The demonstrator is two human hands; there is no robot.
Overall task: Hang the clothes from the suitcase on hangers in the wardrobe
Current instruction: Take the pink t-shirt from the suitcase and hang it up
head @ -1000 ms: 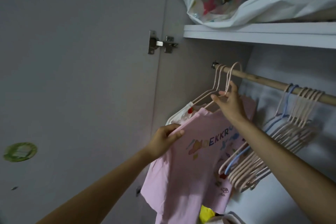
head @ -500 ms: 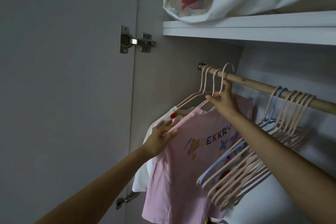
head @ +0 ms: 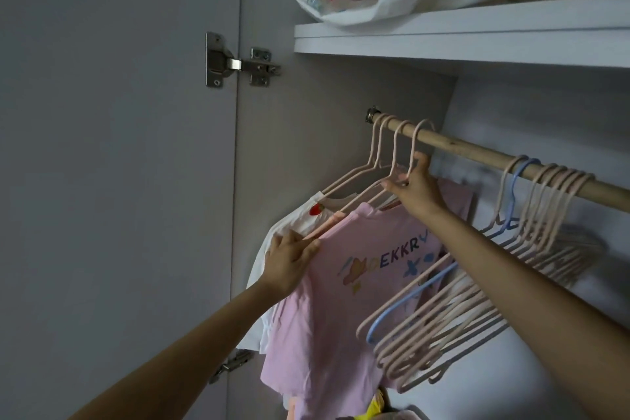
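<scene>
Grip: your right hand point(head: 414, 193) pinches the thin pink wire hanger point(head: 407, 160); your left hand point(head: 289, 261) grips the soft pink printed T-shirt point(head: 344, 283).
Room: bare round wooden rail point(head: 477, 152) beside it.

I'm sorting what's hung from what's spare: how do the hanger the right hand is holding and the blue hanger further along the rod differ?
The held hanger is pale pink; the blue hanger is light blue. The held hanger carries the pink T-shirt; the blue hanger is bare. The held hanger sits among the clothed ones near the rod's left end, with the right hand gripping its neck; the blue hanger hangs untouched inside a bunch of empty pink hangers. Both hook over the same rod.
</scene>
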